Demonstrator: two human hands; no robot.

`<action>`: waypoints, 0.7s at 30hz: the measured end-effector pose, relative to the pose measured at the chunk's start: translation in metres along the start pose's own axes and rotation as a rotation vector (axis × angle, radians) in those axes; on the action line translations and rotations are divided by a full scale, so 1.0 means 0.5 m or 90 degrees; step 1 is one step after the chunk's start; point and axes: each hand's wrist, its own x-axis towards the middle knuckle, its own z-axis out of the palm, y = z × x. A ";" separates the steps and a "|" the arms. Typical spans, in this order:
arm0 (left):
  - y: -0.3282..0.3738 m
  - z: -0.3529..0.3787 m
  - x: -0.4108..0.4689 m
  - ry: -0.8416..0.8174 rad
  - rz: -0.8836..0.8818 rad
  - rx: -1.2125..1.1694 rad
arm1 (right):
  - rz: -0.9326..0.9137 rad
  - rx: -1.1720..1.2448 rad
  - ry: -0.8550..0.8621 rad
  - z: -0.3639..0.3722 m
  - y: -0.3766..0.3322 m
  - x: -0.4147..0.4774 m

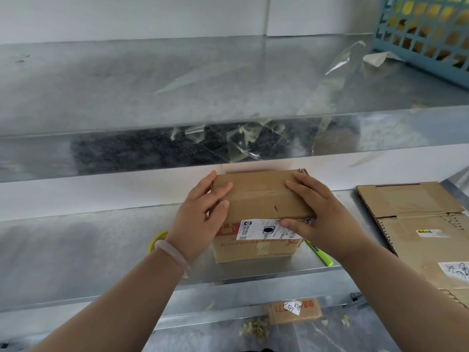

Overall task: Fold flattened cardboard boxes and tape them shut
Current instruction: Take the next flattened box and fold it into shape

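Note:
A small brown cardboard box (261,199) stands on the lower metal shelf (76,250), its top flaps folded down, with a white label on its front face. My left hand (200,219) presses on the box's left top edge, fingers straight over the flap. My right hand (322,219) lies flat on the right side of the top, thumb touching the label. Flattened cardboard boxes (418,229) are stacked to the right on the same shelf. Clear tape strips (327,90) hang from the upper shelf.
A yellow-green marker (319,252) lies right of the box, and a yellow ring (157,240) peeks out by my left wrist. A blue plastic basket (426,34) sits on the upper shelf at the far right. A cardboard scrap (294,309) lies on the floor below.

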 end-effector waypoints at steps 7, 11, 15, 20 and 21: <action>0.015 -0.015 -0.048 0.035 0.009 0.047 | -0.043 -0.034 0.021 -0.003 -0.021 -0.020; 0.016 -0.020 -0.043 0.034 0.000 0.067 | -0.020 -0.025 0.023 0.002 -0.031 -0.018; 0.012 -0.008 -0.037 0.035 0.005 0.050 | 0.001 0.011 0.014 0.010 -0.023 -0.010; 0.008 0.015 -0.030 -0.012 0.038 0.026 | -0.010 0.004 0.025 0.007 0.003 -0.021; 0.006 0.014 -0.026 -0.022 0.045 0.024 | -0.008 0.005 0.026 0.009 0.003 -0.022</action>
